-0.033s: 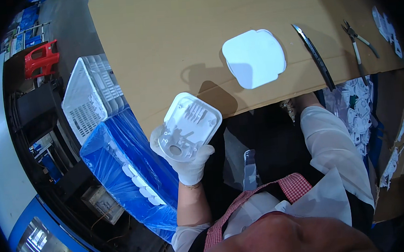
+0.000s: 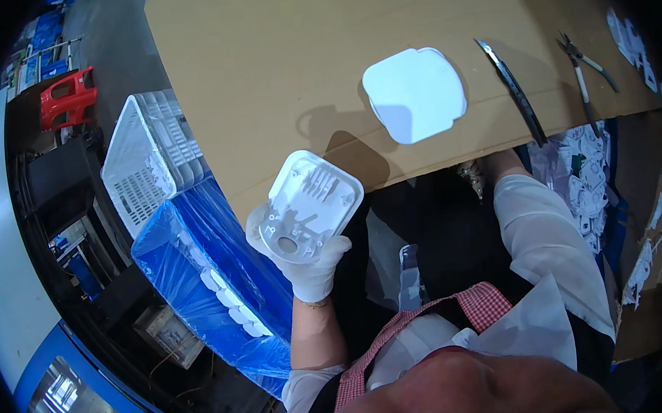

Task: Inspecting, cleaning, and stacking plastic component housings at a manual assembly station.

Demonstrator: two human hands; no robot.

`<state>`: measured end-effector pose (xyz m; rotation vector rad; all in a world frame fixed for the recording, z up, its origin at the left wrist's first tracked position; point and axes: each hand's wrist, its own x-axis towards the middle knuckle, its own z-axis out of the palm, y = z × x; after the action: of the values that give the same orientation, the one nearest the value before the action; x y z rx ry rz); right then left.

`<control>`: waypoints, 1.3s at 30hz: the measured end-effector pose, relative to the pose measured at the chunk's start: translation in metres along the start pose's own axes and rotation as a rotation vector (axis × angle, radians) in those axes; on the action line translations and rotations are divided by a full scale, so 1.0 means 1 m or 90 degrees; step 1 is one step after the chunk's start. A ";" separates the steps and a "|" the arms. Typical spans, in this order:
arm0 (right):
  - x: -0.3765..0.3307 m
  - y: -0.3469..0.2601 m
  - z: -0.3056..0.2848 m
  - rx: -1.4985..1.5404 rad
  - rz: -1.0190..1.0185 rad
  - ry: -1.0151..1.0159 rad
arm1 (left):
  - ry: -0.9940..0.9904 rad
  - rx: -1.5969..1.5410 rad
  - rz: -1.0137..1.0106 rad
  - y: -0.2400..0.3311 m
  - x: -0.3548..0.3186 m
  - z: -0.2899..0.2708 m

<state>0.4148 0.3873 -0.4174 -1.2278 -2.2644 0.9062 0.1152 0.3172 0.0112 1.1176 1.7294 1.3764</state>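
"While the left hand (image 2: 310,275) was raised, what did its gloved fingers (image 2: 255,229) clasp?"

"A white plastic housing (image 2: 328,193), by its lower end, near the front edge of the cardboard (image 2: 260,73)."

"And the right fingers?"

"Hidden past that edge, so I couldn't tell. Farther out lay a white cover (image 2: 415,97), a knife (image 2: 521,101) and pliers (image 2: 575,52)."

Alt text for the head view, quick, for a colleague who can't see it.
A gloved left hand holds a white plastic housing at the near edge of a cardboard sheet, where a flat white piece, a black cutter and pliers lie. The right hand is out of sight.
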 end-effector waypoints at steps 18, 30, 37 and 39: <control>0.013 -0.274 -0.221 -0.233 0.123 -0.183 | -0.031 -0.113 0.120 -0.004 0.005 -0.003; -0.066 -0.170 -0.303 0.045 0.362 0.355 | -0.089 -0.060 0.134 0.021 0.000 0.030; -0.019 -0.106 -0.283 -0.347 0.399 0.140 | -0.125 -0.031 0.145 0.015 0.007 0.046; -0.003 -0.102 -0.280 -0.358 0.409 0.052 | -0.132 -0.033 0.151 0.016 0.011 0.050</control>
<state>0.5298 0.4416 -0.1480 -2.2727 -2.1470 0.3784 0.1580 0.3487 0.0154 1.4194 1.4415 1.3805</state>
